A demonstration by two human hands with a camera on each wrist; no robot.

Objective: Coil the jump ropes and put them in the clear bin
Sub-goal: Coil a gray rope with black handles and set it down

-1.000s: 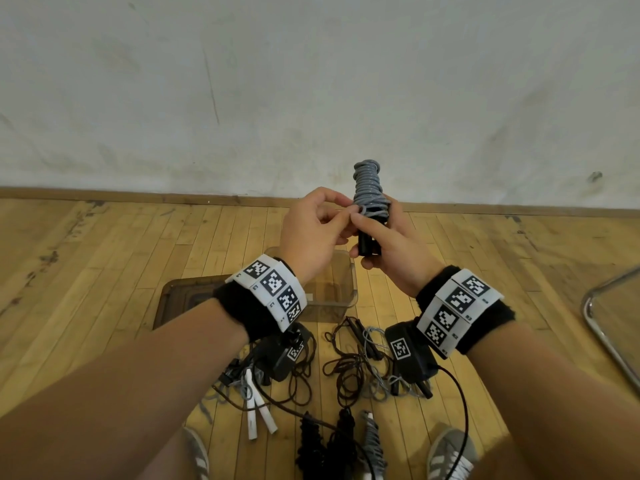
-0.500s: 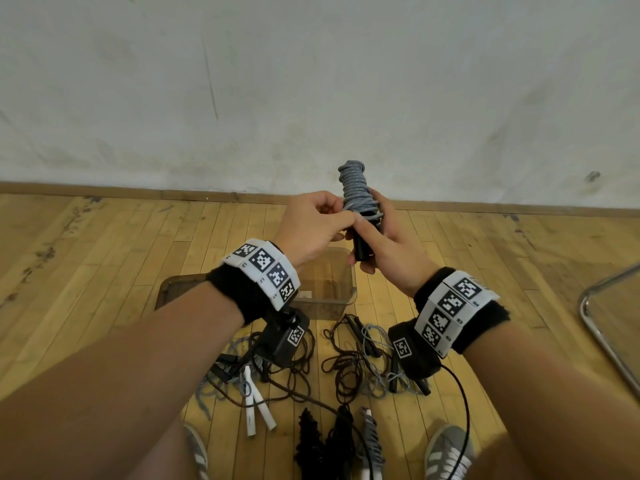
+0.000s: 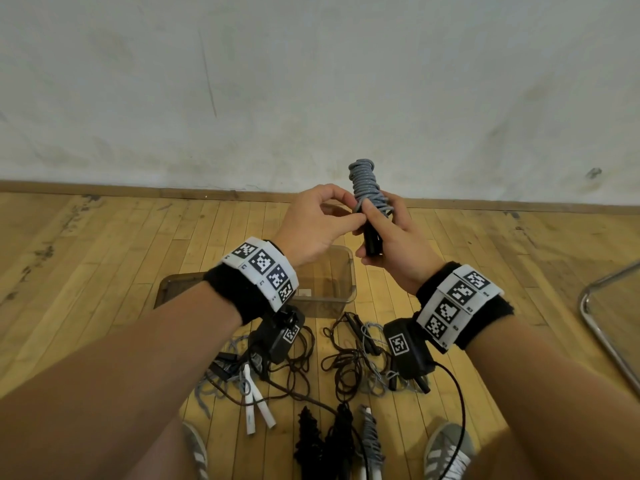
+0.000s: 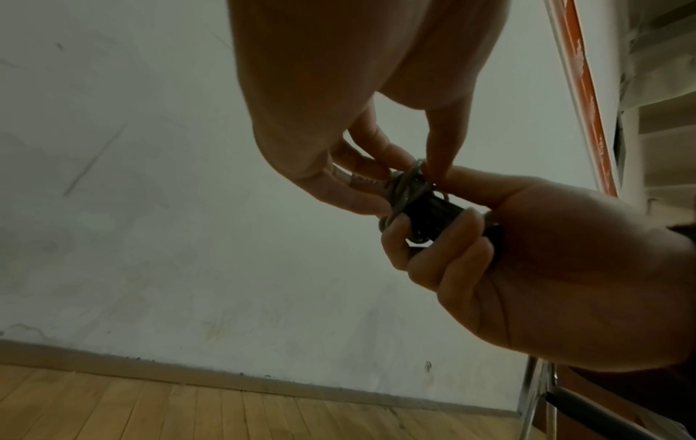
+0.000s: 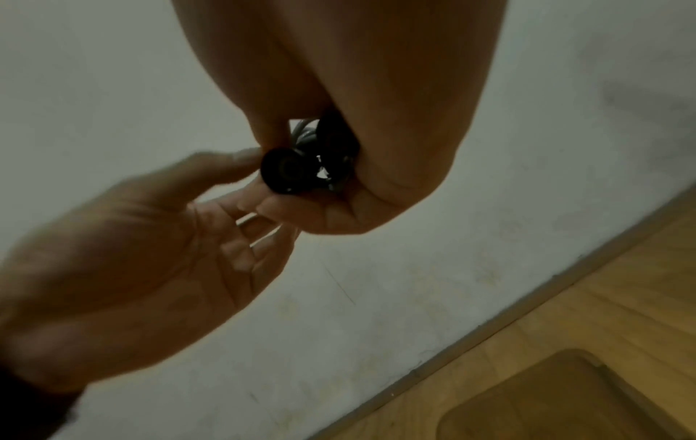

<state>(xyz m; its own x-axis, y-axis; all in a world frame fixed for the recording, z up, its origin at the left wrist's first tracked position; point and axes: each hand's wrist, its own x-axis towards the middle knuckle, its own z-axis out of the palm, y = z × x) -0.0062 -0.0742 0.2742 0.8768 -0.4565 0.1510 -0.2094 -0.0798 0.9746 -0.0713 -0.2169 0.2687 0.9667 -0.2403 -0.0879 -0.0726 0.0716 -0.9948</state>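
Since a second ago, I see the coiled grey jump rope tilted a little leftward above the clear bin. My right hand grips its black handles upright, fingers curled round them, while my left hand pinches a grey strand at the coil's base. Uncoiled ropes lie on the floor nearer me than the bin.

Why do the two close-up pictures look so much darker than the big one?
Head view: evenly lit and sharp, and the skirting line bows from the wide lens. Left wrist view: the left hand and right hand stand dim against the pale wall, though the rope reads clearly. Right wrist view: dimmer still, with the left hand blurred.
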